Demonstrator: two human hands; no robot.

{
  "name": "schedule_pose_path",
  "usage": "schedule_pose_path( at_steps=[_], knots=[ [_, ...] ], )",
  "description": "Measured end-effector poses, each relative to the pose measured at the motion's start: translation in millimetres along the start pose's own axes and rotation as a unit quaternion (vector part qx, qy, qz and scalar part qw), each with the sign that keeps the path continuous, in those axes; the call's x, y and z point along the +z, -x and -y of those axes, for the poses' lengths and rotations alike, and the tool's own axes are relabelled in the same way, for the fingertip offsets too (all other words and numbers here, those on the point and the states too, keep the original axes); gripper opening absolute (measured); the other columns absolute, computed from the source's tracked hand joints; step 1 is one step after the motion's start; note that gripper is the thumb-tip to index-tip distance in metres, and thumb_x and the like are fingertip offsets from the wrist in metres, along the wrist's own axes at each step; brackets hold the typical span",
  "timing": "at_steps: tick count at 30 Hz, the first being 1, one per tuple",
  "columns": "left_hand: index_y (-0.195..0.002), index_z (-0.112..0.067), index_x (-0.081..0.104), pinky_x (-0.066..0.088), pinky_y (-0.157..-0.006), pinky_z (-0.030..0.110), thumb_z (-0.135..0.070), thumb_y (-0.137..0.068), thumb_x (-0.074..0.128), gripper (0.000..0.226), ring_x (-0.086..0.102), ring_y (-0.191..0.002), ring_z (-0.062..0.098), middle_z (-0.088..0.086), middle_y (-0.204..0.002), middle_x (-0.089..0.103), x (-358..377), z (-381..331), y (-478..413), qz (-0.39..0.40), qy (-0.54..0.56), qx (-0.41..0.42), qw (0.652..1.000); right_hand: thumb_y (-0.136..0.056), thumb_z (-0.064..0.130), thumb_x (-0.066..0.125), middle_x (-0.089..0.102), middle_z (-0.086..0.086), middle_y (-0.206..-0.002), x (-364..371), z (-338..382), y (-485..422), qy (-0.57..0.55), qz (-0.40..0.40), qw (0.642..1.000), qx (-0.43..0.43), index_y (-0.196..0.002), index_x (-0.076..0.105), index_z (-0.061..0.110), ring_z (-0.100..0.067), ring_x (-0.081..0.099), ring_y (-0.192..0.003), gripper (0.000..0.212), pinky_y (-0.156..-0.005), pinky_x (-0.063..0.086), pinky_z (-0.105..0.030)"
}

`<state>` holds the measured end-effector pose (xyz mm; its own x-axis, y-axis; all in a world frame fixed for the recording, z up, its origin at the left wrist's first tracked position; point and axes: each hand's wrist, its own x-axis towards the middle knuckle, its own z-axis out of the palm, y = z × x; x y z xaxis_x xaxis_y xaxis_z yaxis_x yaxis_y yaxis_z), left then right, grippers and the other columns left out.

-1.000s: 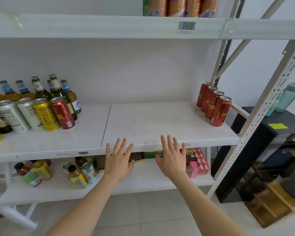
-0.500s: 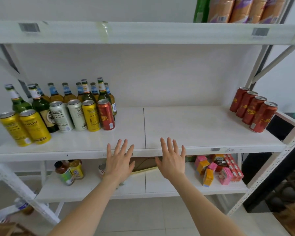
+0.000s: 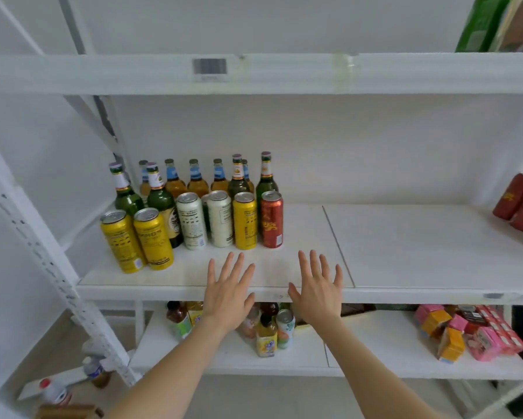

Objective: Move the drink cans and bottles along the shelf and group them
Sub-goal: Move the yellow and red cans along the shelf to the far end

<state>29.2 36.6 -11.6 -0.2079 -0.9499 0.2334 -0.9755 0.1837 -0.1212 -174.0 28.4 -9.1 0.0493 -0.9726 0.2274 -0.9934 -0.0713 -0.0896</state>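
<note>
White metal shelf point(image 3: 420, 246), middle tier: glass beer bottles point(image 3: 197, 184) and tall yellow, white and red aluminium cans point(image 3: 221, 219) crowd its left end. My left hand point(image 3: 228, 293) and right hand point(image 3: 317, 293) hover apart at the front edge, fingers spread, empty; I'd grip each can low, sliding it upright.

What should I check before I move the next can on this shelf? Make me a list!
1. The left hand holds nothing, fingers spread: ok.
2. The right hand holds nothing too: ok.
3. The red can stands upright at the row's right end, unblocked: ok.
4. The shelf is bare between it and the red cans far right: ok.
5. The bottles behind stand upright: ok.
6. Count of far red cans: cannot tell, cut off.
</note>
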Motion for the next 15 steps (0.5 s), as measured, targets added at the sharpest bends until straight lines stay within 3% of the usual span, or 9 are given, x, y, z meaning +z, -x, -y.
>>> schedule_pose_path(
  at_steps=[6, 15],
  knots=[
    [-0.137, -0.023, 0.055, 0.025, -0.111, 0.063, -0.050, -0.079, 0.069, 0.066, 0.037, -0.142, 0.031, 0.008, -0.150, 0.045, 9.4, 104.7, 26.0, -0.023, -0.013, 0.018, 1.000, -0.096, 0.058, 0.036, 0.015, -0.008, -0.163, 18.1, 103.3, -0.4, -0.005, -0.025, 1.000, 0.011, -0.156, 0.008, 0.023, -0.029, 0.014, -0.150, 0.075, -0.118, 0.008, -0.055],
    [-0.153, -0.025, 0.025, 0.001, -0.117, 0.061, -0.047, -0.095, 0.048, 0.066, 0.003, -0.151, 0.030, 0.009, -0.164, 0.009, 2.6, 257.2, 70.8, -0.025, -0.027, 0.013, 0.999, -0.090, 0.056, 0.047, 0.028, -0.011, -0.159, 31.2, 240.8, 6.3, -0.026, -0.052, 0.998, 0.033, -0.154, 0.021, 0.019, -0.030, 0.024, -0.146, 0.078, -0.115, 0.017, -0.056]
  ],
)
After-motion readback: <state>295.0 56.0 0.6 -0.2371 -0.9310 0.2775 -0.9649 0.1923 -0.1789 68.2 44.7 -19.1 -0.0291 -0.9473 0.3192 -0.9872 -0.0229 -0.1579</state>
